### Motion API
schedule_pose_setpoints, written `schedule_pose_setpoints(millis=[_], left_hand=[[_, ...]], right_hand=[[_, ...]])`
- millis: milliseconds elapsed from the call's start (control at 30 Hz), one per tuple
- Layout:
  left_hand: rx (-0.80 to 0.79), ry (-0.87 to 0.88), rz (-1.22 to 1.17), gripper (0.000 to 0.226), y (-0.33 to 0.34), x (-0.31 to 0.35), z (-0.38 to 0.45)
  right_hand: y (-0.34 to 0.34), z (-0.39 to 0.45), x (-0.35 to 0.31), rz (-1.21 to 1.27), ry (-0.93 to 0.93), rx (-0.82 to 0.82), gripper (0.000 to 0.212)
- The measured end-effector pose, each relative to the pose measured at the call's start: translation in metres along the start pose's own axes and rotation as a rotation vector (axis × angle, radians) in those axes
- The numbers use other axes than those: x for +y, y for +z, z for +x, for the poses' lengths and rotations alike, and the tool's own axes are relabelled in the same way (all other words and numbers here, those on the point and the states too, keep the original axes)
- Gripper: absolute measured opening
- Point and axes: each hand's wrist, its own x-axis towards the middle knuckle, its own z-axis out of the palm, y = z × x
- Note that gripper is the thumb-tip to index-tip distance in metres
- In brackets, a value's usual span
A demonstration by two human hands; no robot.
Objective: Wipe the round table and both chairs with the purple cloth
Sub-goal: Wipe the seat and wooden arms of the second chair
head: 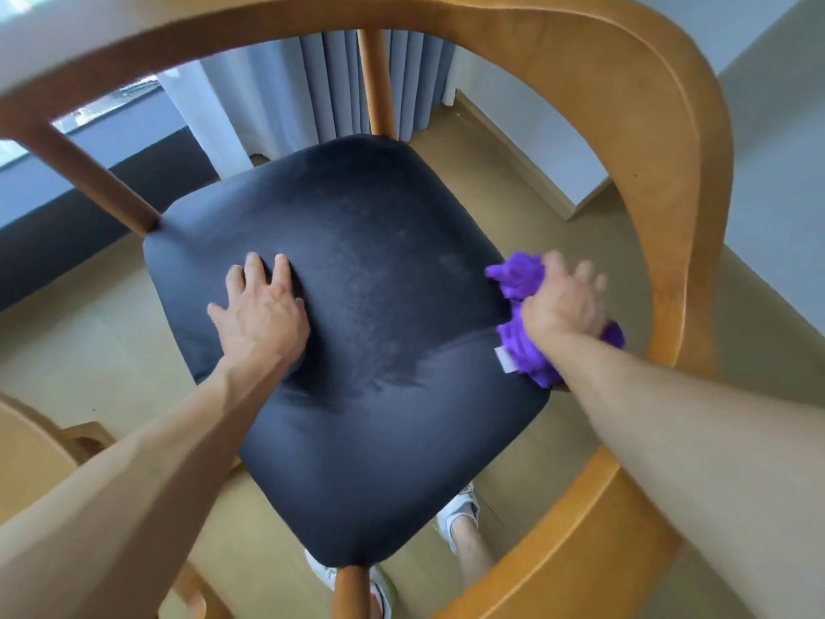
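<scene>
Purple cloth (527, 346), shaggy and bunched with a small white tag, sits at the right edge of the dark seat (357, 332), gripped in the right hand (562, 301), whose fingers curl over it, blurred as if mid-stroke. The left hand (261, 312) lies flat with fingers spread on the seat's left part, holding nothing and seemingly steadying the chair (660, 180). Judging by this, the chair seat is being wiped now; a sheen and a faint line across the near part of the cushion hint at wiped nap, though that is uncertain. The curved wooden frame shows no sign either way of having been wiped. A pale wooden surface at the lower left (31, 449) may be the round counter or the second chair; I cannot tell which, nor whether it is done. The seat looks like soft velvet, a rounded square, padded; the frame is smooth honey-toned wood, bent into a continuous arm and back rail on round spindles.
</scene>
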Motion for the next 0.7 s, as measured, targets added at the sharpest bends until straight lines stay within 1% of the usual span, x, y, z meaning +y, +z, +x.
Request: schedule_pose_setpoints(millis=[33, 67, 100, 233, 300, 400, 467, 533, 567, 633, 667, 700], left_hand=[[-0.016, -0.005, -0.006, 0.051, 0.000, 0.007, -0.005], [-0.038, -0.001, -0.003, 0.053, -0.001, 0.014, -0.010], [-0.057, 0.010, 0.006, 0.056, 0.000, 0.019, -0.014], [-0.093, 0.003, 0.050, 0.058, -0.001, 0.023, -0.012], [-0.106, 0.017, 0.057, 0.056, -0.002, 0.023, -0.011], [-0.115, 0.029, 0.018, 0.055, -0.007, 0.020, -0.010], [-0.145, 0.041, -0.075, 0.050, -0.014, 0.012, -0.007], [-0.146, -0.011, -0.261, 0.043, -0.027, 0.011, -0.007], [-0.094, -0.036, -0.340, 0.041, -0.032, 0.015, -0.013], [0.059, -0.015, -0.438, 0.041, -0.039, 0.034, -0.038], [0.093, 0.041, -0.448, 0.045, -0.038, 0.048, -0.054], [0.088, 0.126, -0.397, 0.054, -0.033, 0.061, -0.069]], right_hand=[[0.000, 0.004, 0.004, 0.042, 0.149, -0.066, 0.045], [0.002, 0.002, 0.002, 0.062, 0.228, -0.122, 0.046], [0.005, -0.005, -0.004, 0.067, 0.247, -0.150, 0.046], [0.009, -0.044, -0.045, 0.147, 0.175, -0.151, 0.057], [0.007, -0.071, -0.069, 0.224, 0.115, -0.180, 0.053], [0.009, -0.120, -0.112, 0.398, -0.075, -0.298, 0.044], [0.012, -0.138, -0.132, 0.507, -0.161, -0.393, 0.038], [0.008, -0.129, -0.133, 0.623, -0.163, -0.495, 0.031], [0.005, -0.117, -0.127, 0.671, -0.161, -0.504, 0.028], [-0.004, -0.086, -0.107, 0.656, -0.185, -0.426, 0.026], [-0.011, -0.069, -0.096, 0.622, -0.195, -0.357, 0.027], [-0.016, -0.052, -0.085, 0.590, -0.203, -0.295, 0.028]])
